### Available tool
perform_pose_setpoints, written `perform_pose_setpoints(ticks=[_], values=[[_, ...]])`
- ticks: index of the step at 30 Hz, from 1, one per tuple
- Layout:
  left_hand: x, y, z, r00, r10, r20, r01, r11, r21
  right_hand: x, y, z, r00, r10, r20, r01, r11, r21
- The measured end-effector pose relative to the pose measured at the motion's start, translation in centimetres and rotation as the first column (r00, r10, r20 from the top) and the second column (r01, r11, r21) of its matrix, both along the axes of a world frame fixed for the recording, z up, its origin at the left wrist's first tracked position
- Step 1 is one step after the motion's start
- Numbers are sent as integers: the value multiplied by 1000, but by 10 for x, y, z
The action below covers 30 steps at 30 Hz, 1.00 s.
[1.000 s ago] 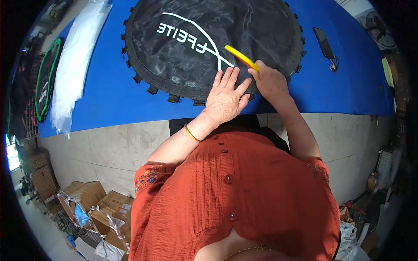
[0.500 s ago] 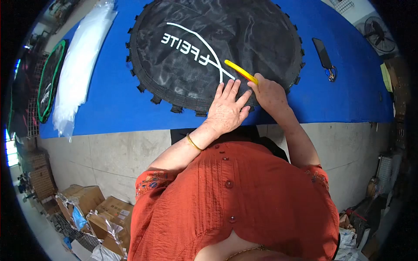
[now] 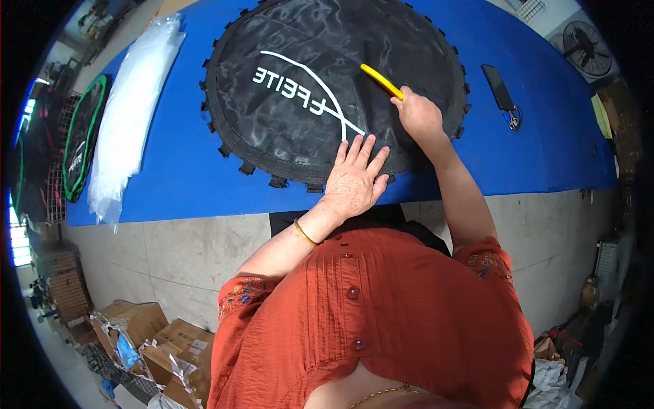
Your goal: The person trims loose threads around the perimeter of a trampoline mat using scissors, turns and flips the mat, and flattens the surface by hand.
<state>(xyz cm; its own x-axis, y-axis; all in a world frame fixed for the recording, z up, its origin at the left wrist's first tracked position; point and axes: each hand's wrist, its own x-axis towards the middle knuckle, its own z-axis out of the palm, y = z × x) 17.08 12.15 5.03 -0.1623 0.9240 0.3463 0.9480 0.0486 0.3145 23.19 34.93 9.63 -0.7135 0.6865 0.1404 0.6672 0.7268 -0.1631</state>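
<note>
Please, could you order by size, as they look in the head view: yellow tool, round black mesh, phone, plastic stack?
Round black mesh
Plastic stack
Unsure: phone and yellow tool look similarly long; the right hand hides the tool's end.

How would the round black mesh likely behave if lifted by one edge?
The mesh would probably sag and fold, as its surface shows ripples and creases. It looks thin, so likely light for its width. Its edge band looks denser and may droop less, though the tabs sticking out could snag.
</note>
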Motion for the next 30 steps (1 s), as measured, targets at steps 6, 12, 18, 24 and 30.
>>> perform_pose_setpoints(ticks=[6, 12, 18, 24, 30], values=[[0, 0, 2, 1000, 3, 6, -3, 1000, 6, -3, 8, 0, 999, -38, 6, 38, 998, -51], [0, -1, 2, 1000, 8, 6, -8, 1000, 15, 24, -12, 5, 995, 91, -27, -92, 996, -6], [-1, 0, 1, 1000, 7, 2, -7, 1000, 26, 64, -52, 13, 991, 132, -23, -133, 990, -37], [-1, 0, 2, 1000, 6, 3, -6, 1000, 25, 95, -89, 23, 989, 121, 85, -108, 984, -142], [0, 2, 9, 999, -5, 35, 5, 1000, 18, 91, -92, 10, 992, 99, 76, -99, 995, -7]])
